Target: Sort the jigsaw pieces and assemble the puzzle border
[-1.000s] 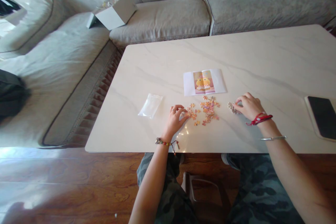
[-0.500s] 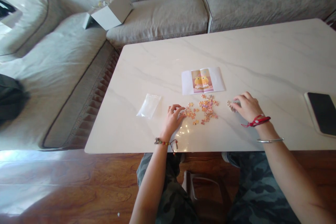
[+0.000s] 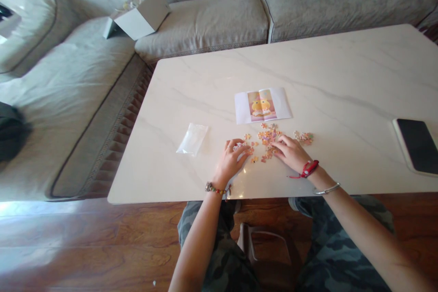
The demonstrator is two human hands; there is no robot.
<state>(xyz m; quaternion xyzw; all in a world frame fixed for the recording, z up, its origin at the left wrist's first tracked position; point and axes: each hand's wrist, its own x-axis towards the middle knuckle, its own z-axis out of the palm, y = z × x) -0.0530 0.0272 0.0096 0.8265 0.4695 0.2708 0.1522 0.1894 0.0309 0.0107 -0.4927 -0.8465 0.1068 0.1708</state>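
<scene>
Loose jigsaw pieces (image 3: 268, 136) in orange, pink and yellow lie in a heap on the marble-patterned table. My left hand (image 3: 233, 159) curls over the left part of the heap, with pale pieces (image 3: 239, 146) showing under its bent fingers. At the heap's right edge, my right hand (image 3: 291, 154) touches the pieces with fingertips slightly apart; nothing can be seen held in it. A smaller group of jigsaw pieces (image 3: 304, 137), some with pale backs up, lies beyond my right hand. Behind the heap is a creased paper sheet (image 3: 241, 108) printed with yellow cartoon figures.
A clear plastic bag (image 3: 193, 139) lies left of my left hand. Toward the right end of the table (image 3: 342, 77) rests a phone (image 3: 419, 146). A grey sofa (image 3: 219, 13) with a white box (image 3: 143, 16) on it stands behind. A brown stool (image 3: 270, 264) is below me.
My right hand has moved left from the small group to the main heap, leaving that group on the table. My left hand has shifted slightly right, over the pieces.
</scene>
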